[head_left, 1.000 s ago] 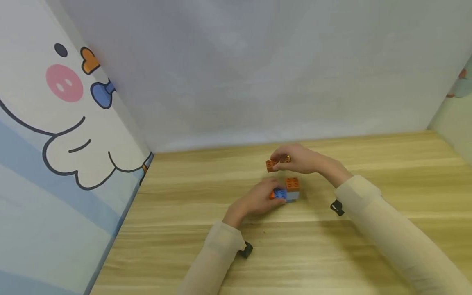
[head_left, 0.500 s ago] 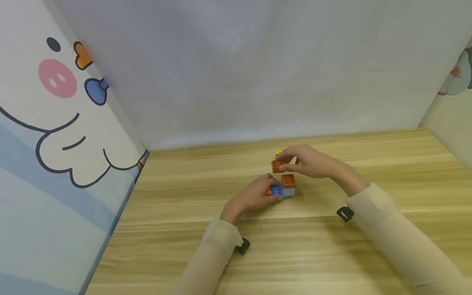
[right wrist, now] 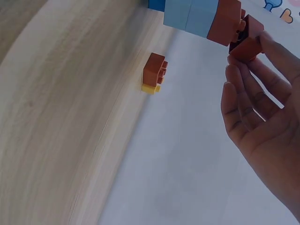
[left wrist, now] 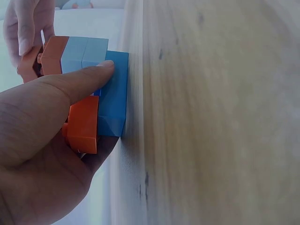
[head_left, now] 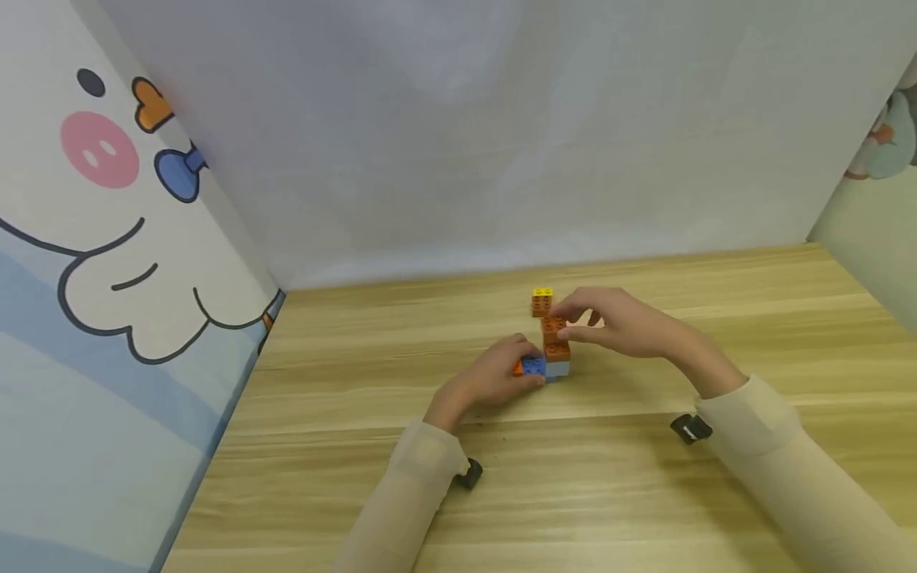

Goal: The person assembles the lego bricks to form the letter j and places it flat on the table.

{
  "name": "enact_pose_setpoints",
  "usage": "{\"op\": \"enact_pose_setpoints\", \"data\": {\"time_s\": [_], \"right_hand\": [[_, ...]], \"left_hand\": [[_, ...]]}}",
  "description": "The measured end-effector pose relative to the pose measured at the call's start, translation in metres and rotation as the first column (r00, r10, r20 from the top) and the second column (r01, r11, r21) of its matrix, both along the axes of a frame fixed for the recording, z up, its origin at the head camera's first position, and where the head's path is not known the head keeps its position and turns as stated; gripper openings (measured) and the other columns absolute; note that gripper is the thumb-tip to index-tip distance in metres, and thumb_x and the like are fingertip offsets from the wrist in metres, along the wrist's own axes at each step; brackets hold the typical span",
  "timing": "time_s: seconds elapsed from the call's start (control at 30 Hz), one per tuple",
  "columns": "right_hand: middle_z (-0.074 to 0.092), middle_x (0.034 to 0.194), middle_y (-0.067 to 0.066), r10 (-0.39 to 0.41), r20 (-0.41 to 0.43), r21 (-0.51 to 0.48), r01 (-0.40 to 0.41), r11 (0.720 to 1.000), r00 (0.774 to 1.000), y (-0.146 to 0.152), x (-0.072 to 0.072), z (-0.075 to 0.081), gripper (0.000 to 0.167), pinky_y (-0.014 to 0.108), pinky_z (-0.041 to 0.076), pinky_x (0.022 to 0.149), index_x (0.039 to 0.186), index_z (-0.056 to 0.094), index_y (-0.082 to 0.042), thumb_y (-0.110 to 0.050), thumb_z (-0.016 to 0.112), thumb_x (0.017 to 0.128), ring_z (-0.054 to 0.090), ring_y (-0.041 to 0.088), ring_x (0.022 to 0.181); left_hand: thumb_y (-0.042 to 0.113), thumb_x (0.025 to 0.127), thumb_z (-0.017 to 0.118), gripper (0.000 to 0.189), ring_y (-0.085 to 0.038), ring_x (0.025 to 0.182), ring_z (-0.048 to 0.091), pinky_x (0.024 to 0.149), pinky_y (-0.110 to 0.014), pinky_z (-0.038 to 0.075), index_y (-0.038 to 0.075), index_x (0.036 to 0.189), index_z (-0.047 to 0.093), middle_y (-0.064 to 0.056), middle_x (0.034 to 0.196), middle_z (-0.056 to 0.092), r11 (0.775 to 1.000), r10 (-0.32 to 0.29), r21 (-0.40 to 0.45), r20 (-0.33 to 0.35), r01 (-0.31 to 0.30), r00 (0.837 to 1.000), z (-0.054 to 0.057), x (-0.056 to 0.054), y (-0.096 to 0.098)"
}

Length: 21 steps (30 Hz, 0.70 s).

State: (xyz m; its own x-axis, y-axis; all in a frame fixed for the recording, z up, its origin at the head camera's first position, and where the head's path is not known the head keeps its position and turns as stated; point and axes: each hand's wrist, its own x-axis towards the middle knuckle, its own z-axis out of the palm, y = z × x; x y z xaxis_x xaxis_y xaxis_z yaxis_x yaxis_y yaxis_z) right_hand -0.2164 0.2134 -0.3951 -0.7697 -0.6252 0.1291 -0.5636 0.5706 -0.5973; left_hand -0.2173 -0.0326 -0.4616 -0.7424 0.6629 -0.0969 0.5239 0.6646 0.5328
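Right of the head frame's centre, my left hand [head_left: 490,376] grips a stack [head_left: 556,368] and my right hand [head_left: 625,325] pinches a brick [right wrist: 247,41] tilted at its top.

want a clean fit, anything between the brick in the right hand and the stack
Nothing visible stands between the held brick and the top brown brick; it tilts close above it. The brown-and-yellow piece stands apart, behind.

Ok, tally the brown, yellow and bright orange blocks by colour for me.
Brown blocks: 3
Yellow block: 1
Bright orange block: 1
Total: 5 visible
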Motion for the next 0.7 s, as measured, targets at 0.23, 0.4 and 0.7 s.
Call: {"op": "enact_pose_setpoints", "data": {"time_s": [0.23,0.4,0.7], "right_hand": [[0.072,0.118,-0.001,0.012,0.008,-0.008,-0.012,1.000,1.000,0.0038,0.0036,-0.0018,0.033,0.038,0.056,0.089,0.131,0.066,-0.012,-0.023,0.068,0.099,0.067,0.022,0.110],[0.071,0.119,-0.001,0.011,0.004,-0.017,-0.011,1.000,1.000,0.0036,0.0049,-0.0041,0.033,0.037,0.056,0.089,0.131,0.067,-0.013,-0.023,0.068,0.099,0.067,0.023,0.109],[0.071,0.116,-0.002,0.019,-0.024,-0.022,-0.019,1.000,1.000,0.0031,0.0053,-0.0090,0.032,0.042,0.056,0.088,0.129,0.069,-0.015,-0.021,0.069,0.098,0.066,0.023,0.105]], "left_hand": [[0.034,0.102,0.063,0.040,-0.015,0.111,0.057,0.101,-0.034,0.049,0.011,0.135,0.062,-0.004,0.127,0.062,1.000,0.010,-0.008,0.004,-0.010,1.000,-0.0021,-0.0032,0.0010],[0.033,0.102,0.063,0.040,-0.015,0.107,0.056,0.097,-0.033,0.048,0.011,0.135,0.062,-0.004,0.126,0.061,1.000,0.014,-0.009,0.010,-0.014,1.000,-0.0009,-0.0021,0.0010],[0.033,0.102,0.063,0.040,-0.015,0.110,0.057,0.099,-0.034,0.049,0.011,0.135,0.062,-0.004,0.128,0.061,1.000,0.019,-0.002,0.012,-0.019,1.000,0.0009,-0.0003,0.0008]]}}
